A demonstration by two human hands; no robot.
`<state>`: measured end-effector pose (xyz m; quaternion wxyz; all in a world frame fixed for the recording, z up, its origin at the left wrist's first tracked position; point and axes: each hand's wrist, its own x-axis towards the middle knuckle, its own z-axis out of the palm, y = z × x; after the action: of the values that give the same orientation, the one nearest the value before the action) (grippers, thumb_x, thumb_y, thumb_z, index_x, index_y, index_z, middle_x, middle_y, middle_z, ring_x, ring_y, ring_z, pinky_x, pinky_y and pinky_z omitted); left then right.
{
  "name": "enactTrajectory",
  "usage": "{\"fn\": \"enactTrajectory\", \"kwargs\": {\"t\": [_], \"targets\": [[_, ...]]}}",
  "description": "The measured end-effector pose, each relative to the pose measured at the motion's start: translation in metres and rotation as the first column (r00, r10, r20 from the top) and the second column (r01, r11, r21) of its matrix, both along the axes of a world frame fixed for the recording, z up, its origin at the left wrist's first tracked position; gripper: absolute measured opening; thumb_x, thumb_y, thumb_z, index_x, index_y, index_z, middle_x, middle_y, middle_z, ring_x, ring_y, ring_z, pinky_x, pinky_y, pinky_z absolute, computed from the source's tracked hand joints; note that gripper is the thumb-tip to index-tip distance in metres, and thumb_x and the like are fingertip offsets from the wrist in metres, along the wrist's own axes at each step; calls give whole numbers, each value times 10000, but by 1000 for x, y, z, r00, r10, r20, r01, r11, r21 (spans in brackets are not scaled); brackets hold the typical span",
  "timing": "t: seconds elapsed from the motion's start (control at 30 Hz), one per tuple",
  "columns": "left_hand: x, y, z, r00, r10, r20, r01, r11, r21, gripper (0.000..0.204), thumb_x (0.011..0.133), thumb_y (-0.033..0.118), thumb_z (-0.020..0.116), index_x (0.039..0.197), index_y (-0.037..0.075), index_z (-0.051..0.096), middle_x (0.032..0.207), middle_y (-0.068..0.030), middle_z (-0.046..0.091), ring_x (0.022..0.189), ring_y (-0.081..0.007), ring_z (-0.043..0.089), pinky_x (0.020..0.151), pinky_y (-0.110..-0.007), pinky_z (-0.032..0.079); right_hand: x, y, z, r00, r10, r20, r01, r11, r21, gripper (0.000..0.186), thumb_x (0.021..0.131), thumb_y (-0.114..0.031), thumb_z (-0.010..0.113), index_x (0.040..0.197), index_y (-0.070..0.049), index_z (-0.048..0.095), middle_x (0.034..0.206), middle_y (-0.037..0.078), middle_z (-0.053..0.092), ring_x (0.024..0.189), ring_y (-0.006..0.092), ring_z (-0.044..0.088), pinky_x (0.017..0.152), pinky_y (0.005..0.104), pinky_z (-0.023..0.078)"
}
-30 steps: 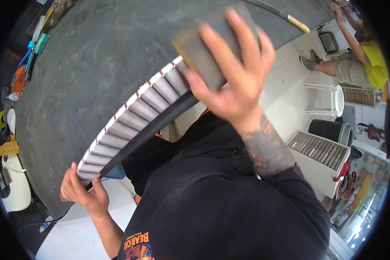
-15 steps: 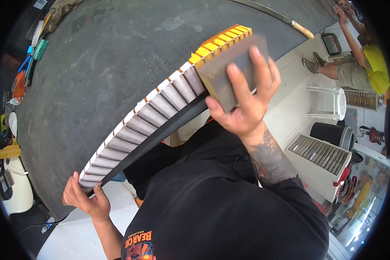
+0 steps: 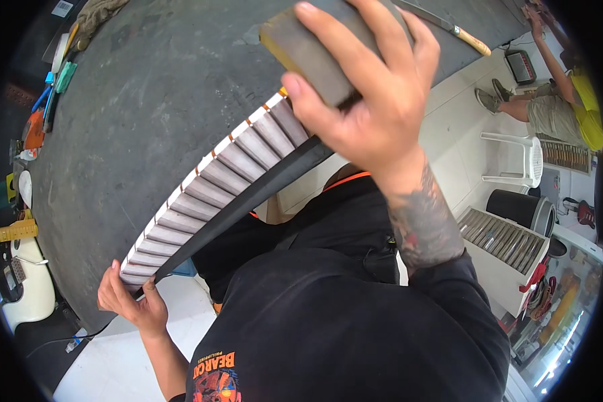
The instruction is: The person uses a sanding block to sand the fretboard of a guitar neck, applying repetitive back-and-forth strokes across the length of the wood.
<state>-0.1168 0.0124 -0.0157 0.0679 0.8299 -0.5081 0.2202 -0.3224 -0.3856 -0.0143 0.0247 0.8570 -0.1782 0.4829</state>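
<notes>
1. Grey tabletop [image 3: 147, 94] borders the slanting guitar neck [image 3: 214, 181].
2. Left hand [image 3: 131, 296] pinches its lower end; right hand [image 3: 385, 97], fingers spread wide, grips a block [image 3: 308, 57].
3. Loose pinching could let the neck slip.

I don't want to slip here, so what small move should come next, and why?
I'd probably slide the grey block toward your left hand, light and level: your right hand holds the block by the far part of the banded strip, your left hand holds the near end, and the stretch between lies uncovered. I can't tell whether block and strip touch.
</notes>
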Motion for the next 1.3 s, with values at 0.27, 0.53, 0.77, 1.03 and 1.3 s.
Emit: {"fn": "enactTrajectory", "kwargs": {"t": [0.27,0.53,0.77,1.03,1.3], "targets": [[0,0,0,1000,-7,3,7,1000,-15,635,973,439,700,1419,3,580,1212,-145,657,1124,-306,586,1020,-425,316,-29,25,-29,995,-72,63,66,993,94,578,734,-370,832,1255,-126,774,1351,225,650,1232,372,566,1094,480,386],[-2,2,-3,1000,13,-14,-13,1000,-9,625,975,428,697,1413,-2,579,1226,-150,659,1142,-316,582,1025,-435,322,-47,23,-36,997,-66,-36,69,995,76,585,792,-372,800,1289,-71,736,1467,252,571,1261,439,531,1094,513,400],[-4,-2,8,998,-11,-59,10,1000,-16,617,907,319,760,1411,6,592,1248,-153,664,1149,-334,592,1031,-443,340,-50,97,-35,998,57,-2,-56,987,149,654,864,-526,751,1383,-139,656,1491,308,480,1323,479,482,1097,631,389],[-6,-15,15,994,-52,-92,42,994,-100,656,781,254,848,1383,91,643,1169,-91,665,1081,-275,611,976,-411,372,64,111,4,992,116,47,-113,992,-57,645,827,-379,808,1388,-89,677,1506,220,504,1351,392,445,1141,520,345],[0,15,39,983,16,-181,-19,1000,-15,841,708,348,899,1459,112,602,1312,-74,637,1234,-302,563,1095,-451,346,78,114,-6,994,102,33,-102,995,7,564,773,-323,829,1302,-145,753,1452,167,552,1286,369,441,1127,498,329]]}}
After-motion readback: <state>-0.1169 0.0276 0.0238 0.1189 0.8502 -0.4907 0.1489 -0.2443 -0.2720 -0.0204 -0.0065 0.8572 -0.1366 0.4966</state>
